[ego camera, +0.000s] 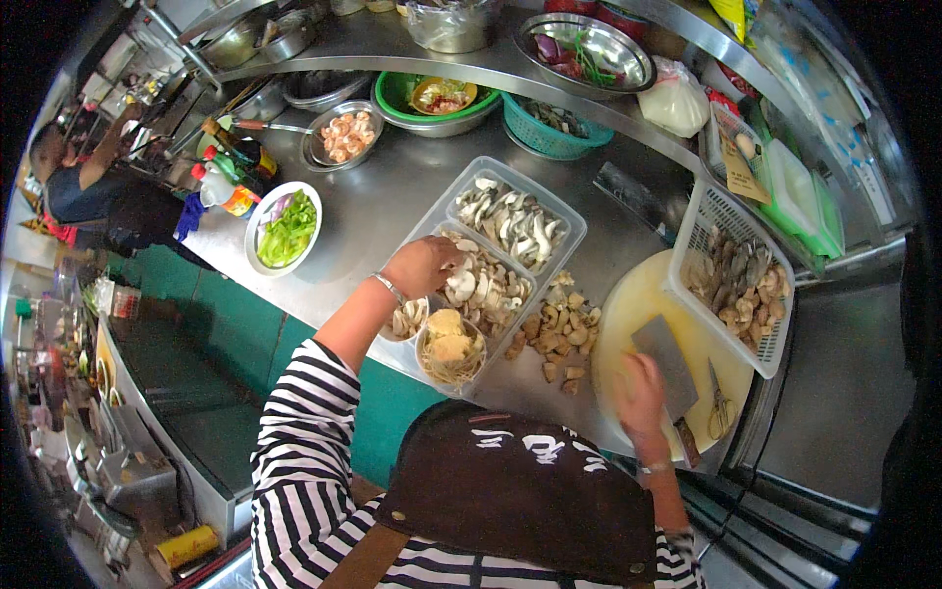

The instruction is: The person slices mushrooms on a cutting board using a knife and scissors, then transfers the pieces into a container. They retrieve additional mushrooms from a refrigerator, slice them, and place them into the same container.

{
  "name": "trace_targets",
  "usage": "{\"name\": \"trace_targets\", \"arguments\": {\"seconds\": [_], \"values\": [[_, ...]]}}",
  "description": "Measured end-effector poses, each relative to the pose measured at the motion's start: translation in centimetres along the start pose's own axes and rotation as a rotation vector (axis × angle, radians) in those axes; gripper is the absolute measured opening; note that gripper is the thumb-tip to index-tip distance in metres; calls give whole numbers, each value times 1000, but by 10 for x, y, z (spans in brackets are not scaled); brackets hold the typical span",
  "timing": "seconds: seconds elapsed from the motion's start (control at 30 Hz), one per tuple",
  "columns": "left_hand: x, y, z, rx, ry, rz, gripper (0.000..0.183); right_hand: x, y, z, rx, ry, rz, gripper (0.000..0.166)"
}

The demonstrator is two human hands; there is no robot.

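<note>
My left hand (425, 266) reaches over a clear plastic divided tray (572, 215), its fingertips at the sliced mushrooms (489, 291) in the middle compartment. Whether it pinches a slice is hidden. Grey-edged sliced mushrooms (508, 221) fill the far compartment. At the tray's near end stand a tub of thin enoki mushrooms (452, 361) with a pale yellow clump on top and a small tub of slices (407, 320). My right hand (640, 390), blurred, hovers at the round cutting board (618, 324), left of a cleaver (666, 364). Cut mushroom chunks (563, 331) lie between tray and board.
Scissors (717, 408) lie on the board; a white basket of mushrooms (736, 287) overlaps its edge. Behind are a bowl of green peppers (287, 228), shrimp (346, 136), bottles (228, 184) and a teal basket (556, 132). A steel shelf overhangs. Another person (103, 177) works at left.
</note>
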State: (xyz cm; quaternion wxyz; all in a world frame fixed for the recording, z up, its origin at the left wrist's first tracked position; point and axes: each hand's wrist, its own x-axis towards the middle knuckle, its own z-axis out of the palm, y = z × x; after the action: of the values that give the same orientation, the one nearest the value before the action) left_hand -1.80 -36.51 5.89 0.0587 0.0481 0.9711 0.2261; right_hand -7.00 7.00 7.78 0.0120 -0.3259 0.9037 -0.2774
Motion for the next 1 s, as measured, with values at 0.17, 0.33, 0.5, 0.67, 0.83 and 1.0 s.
{"name": "trace_targets", "arguments": {"seconds": [0.17, 0.33, 0.5, 0.67, 0.83, 1.0], "values": [[1, 8, -12, -134, 51, 81, 36, 117, -103, 76, 129, -225, -405, 33], [-3, 1, 1, -140, 34, 145, 39, 150, -115, 111, -109, -300, -480, 30], [-9, -6, -8, -212, 23, 175, 40, 159, -107, 102, -17, -310, -312, 29], [-2, -6, -7, -188, 39, 187, 41, 156, -116, 112, 6, -358, -99, 32], [4, -9, -9, -200, 59, 127, 39, 146, -128, 93, 229, -317, -120, 28], [-2, -20, -16, -144, -37, 210, 43, 141, -110, 110, 142, -222, -224, 27]]}}
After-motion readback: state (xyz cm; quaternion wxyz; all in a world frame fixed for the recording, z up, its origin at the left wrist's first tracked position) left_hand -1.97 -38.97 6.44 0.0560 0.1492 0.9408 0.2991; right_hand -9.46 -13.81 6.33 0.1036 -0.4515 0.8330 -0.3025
